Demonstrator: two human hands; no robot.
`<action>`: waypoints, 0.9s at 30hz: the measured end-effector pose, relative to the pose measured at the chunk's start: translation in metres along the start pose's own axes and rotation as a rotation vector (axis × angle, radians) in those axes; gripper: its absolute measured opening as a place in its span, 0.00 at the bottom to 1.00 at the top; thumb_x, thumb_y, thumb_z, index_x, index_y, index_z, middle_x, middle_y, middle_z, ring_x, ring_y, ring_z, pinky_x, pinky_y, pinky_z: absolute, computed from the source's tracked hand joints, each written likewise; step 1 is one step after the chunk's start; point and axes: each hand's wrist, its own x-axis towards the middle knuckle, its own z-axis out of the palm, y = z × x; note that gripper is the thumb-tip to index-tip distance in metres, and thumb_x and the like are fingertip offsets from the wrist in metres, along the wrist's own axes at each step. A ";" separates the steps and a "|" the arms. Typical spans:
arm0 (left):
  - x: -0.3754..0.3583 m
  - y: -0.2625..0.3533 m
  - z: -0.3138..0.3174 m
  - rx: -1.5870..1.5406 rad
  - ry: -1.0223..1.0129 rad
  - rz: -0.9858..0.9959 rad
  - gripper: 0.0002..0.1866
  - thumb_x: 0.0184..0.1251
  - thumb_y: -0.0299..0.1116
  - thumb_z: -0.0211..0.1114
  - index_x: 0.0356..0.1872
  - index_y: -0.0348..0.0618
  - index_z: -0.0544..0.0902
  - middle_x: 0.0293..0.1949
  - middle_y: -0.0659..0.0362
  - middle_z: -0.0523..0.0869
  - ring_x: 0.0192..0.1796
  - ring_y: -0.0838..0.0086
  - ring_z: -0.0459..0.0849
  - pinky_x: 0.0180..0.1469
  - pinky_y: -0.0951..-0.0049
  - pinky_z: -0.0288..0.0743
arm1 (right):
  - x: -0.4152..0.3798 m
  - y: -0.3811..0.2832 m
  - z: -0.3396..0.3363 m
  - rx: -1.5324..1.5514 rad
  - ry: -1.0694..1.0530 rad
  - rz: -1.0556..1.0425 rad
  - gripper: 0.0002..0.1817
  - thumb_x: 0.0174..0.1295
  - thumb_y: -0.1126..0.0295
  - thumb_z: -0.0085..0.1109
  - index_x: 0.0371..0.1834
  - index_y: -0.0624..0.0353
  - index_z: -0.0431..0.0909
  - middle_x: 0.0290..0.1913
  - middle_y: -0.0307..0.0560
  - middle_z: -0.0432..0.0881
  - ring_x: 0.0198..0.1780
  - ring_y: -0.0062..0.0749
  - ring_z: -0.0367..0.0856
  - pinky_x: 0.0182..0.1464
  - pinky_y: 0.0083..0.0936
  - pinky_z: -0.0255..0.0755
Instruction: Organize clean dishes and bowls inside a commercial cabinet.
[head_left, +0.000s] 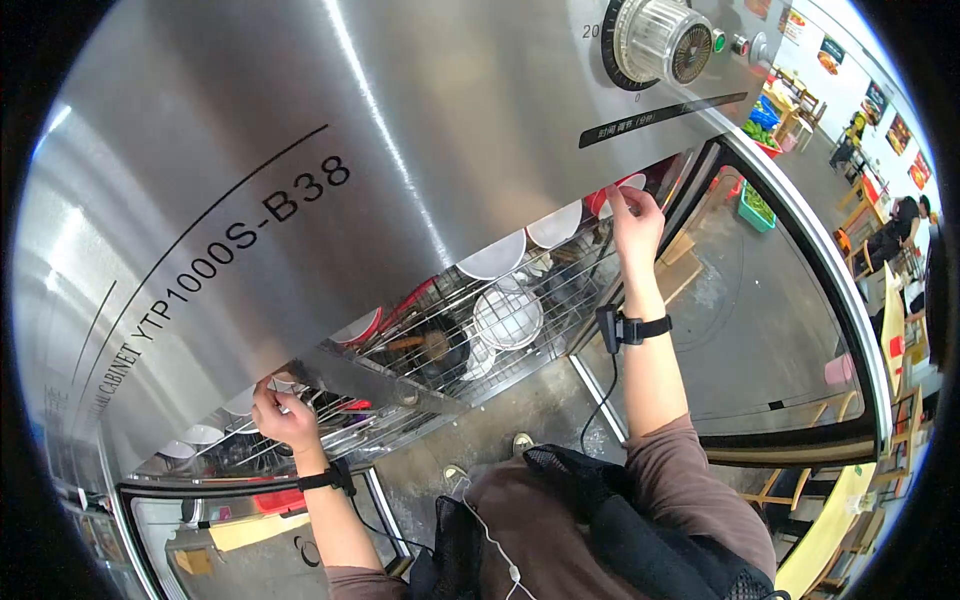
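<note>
A steel cabinet (400, 130) with wire racks (450, 310) stands before me. My right hand (637, 222) is raised at the right end of the upper rack, its thumb and fingers pinched at a red and white bowl (600, 203). My left hand (284, 415) has its fingers curled together at the left part of the rack, near the cabinet's lower edge; what it may hold is hidden. White bowls (495, 255) stand on the rack between the hands. Lower down are a stack of white dishes (508, 318) and a dark pan (436, 348).
A glass door (770, 330) stands open at right, another (250, 530) at lower left. A steel bar (390, 380) crosses the rack. A knob (665, 45) sits on the cabinet's top right. Tables, chairs and people (890, 235) are farther right.
</note>
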 end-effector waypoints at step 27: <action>-0.001 0.001 -0.003 0.029 -0.014 0.008 0.17 0.57 0.24 0.61 0.48 0.42 0.87 0.30 0.53 0.85 0.30 0.56 0.77 0.36 0.57 0.70 | -0.134 -0.128 -0.002 0.218 -0.678 -0.736 0.07 0.60 0.76 0.67 0.41 0.60 0.82 0.32 0.49 0.80 0.27 0.43 0.81 0.30 0.34 0.75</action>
